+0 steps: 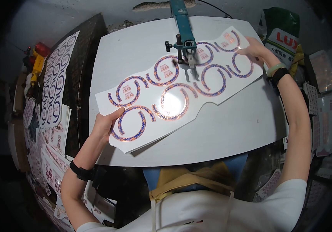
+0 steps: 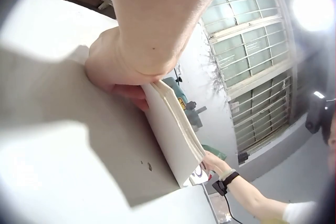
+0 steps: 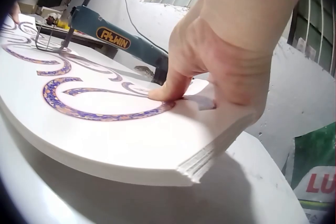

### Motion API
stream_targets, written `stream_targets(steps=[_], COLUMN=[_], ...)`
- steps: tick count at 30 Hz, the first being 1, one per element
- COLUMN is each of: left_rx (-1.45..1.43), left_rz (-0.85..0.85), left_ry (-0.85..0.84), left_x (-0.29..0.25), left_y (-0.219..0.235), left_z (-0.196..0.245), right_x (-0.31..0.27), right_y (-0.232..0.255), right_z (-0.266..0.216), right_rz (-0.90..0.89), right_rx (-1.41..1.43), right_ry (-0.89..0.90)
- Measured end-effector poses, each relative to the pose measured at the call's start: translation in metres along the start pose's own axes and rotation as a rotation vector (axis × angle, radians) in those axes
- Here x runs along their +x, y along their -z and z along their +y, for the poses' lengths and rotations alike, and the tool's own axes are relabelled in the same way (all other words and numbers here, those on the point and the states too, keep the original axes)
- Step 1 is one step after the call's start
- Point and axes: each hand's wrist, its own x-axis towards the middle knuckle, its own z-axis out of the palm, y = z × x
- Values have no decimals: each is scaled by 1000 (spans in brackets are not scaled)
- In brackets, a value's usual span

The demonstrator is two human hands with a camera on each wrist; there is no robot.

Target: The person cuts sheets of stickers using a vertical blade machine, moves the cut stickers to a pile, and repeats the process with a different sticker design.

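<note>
A stack of white boards [image 1: 154, 129], its top printed with blue-and-orange rings and small red lettering, lies tilted across a white work table. My left hand [image 1: 110, 123] grips its left end, thumb on top; in the left wrist view fingers curl beneath the layered edge. At the far right end my right hand [image 1: 254, 49] holds the stack, its thumb pressing on the print beside a ring [image 3: 105, 100]. Between the hands, the teal arm of a scroll saw [image 1: 182, 25] reaches over the boards, its forked presser foot [image 1: 190, 63] close over the print.
The white table [image 1: 247, 131] extends beyond the stack on all sides. Left of it, another printed sheet [image 1: 57, 81] leans on a dark surface above piled printed offcuts [image 1: 52, 170]. A green and white bag [image 1: 283, 36] stands at the back right. Printed pieces [image 1: 322, 73] lie along the right.
</note>
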Motion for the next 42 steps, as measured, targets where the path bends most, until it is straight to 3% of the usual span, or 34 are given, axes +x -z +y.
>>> stream_targets(steps=[42], left_rx=[72], left_rz=[41], left_ry=[-64], left_x=[24], left_y=[-5], left_z=[15], right_x=[14], right_y=[2], right_z=[3], right_rz=[-38], right_rx=[106], right_ry=[-56])
